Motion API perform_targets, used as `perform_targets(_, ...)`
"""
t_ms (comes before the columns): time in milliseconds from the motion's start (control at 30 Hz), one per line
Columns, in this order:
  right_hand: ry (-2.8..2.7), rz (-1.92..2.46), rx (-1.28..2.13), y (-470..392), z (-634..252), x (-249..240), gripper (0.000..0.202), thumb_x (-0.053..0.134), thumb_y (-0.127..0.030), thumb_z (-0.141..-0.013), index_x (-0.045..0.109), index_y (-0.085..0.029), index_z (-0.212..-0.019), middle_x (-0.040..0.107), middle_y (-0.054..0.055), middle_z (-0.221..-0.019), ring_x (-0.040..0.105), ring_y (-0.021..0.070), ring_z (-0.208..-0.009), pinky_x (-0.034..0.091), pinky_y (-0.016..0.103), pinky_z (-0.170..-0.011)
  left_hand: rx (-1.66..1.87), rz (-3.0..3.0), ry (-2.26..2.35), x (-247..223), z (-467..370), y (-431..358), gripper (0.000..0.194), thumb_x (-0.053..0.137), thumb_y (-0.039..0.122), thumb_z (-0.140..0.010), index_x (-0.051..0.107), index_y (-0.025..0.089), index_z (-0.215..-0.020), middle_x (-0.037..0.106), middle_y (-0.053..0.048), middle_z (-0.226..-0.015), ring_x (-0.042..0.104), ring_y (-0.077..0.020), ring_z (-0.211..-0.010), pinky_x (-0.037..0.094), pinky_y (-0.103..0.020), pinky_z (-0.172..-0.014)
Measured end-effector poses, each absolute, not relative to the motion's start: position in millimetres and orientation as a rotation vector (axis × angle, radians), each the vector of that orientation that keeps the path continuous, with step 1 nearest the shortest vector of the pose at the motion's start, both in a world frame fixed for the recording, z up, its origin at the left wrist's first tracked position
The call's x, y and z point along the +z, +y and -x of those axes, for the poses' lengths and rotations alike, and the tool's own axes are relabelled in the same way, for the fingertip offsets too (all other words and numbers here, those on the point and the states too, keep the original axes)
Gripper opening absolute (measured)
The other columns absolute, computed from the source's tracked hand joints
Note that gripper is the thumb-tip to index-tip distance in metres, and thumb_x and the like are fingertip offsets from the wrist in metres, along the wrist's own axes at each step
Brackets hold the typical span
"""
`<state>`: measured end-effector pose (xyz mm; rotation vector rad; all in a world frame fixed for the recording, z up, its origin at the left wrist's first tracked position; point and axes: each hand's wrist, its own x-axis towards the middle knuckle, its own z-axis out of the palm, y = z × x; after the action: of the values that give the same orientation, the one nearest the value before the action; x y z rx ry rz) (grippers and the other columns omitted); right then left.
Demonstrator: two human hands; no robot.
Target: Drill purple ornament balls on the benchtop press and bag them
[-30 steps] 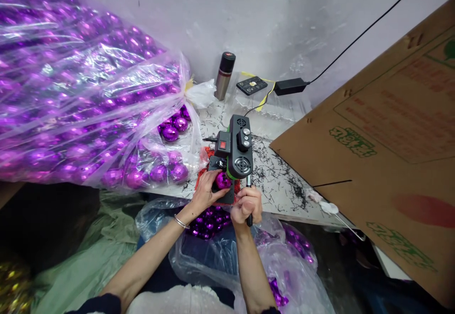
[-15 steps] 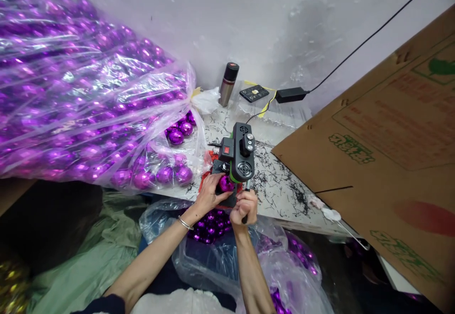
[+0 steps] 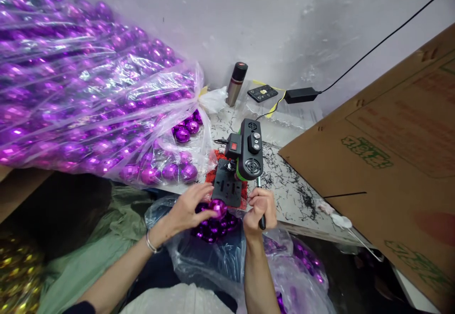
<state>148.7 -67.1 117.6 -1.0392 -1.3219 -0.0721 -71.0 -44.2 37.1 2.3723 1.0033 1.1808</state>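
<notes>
Lever (image 3: 262, 222) partly hidden inside right hand (image 3: 260, 208)

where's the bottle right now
In the head view, the bottle is at upper centre, behind the machine, between the bag on its left and the phone.

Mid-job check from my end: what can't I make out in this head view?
All in the head view:
- Underside of the machine: hidden by its own body.
- Middle of the lever: covered by the right hand.
- Whether the left hand firmly grips the purple ball: contact too small and blurred.
- Red print on the carton: too blurred to read; right edge cuts the carton.
- Large clear bag: cut by the left edge.
</notes>
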Motion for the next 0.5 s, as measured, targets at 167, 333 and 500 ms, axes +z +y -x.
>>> perform_targets(167, -1.334, 1.063, -0.15, -65, -148, 108, 0.039, 0.045, -0.023, -0.115, 0.055, -0.025, -0.078, 0.063, -0.001, -0.077, 0.064, 0.0137, -0.069, 0.051, 0.031, -0.064, 0.979, -2.434, 1.508, 85, 110, 81, 0.048, 0.047, 0.007, -0.105, 0.072, 0.017, -0.144, 0.077, -0.017, -0.142, 0.071, -0.0323, -0.137, 0.057, -0.058, -0.121)
perform_targets(333, -1.37, 1.059, -0.165, -64, -149, 109, 0.038, 0.044, -0.022, -0.114, 0.056, -0.025, -0.078, 0.063, -0.001, -0.075, 0.066, 0.0146, -0.07, 0.054, 0.031, -0.064, 0.183, -2.464, 1.614, 97, 126, 173, 0.054, 0.064, 0.002, -0.081, 0.08, 0.016, -0.13, 0.071, -0.02, -0.151, 0.059, -0.0412, -0.147, 0.052, -0.06, -0.124)
perform_targets(500, -1.347, 1.046, -0.175, -63, -147, 111, 0.039, 0.043, -0.022, -0.115, 0.055, -0.025, -0.077, 0.063, -0.003, -0.074, 0.066, 0.0134, -0.068, 0.053, 0.029, -0.063, 0.382, -2.305, 1.644, 104, 129, 180, 0.045, 0.072, 0.007, -0.078, 0.079, 0.016, -0.122, 0.07, -0.02, -0.138, 0.065, -0.041, -0.134, 0.053, -0.059, -0.121)
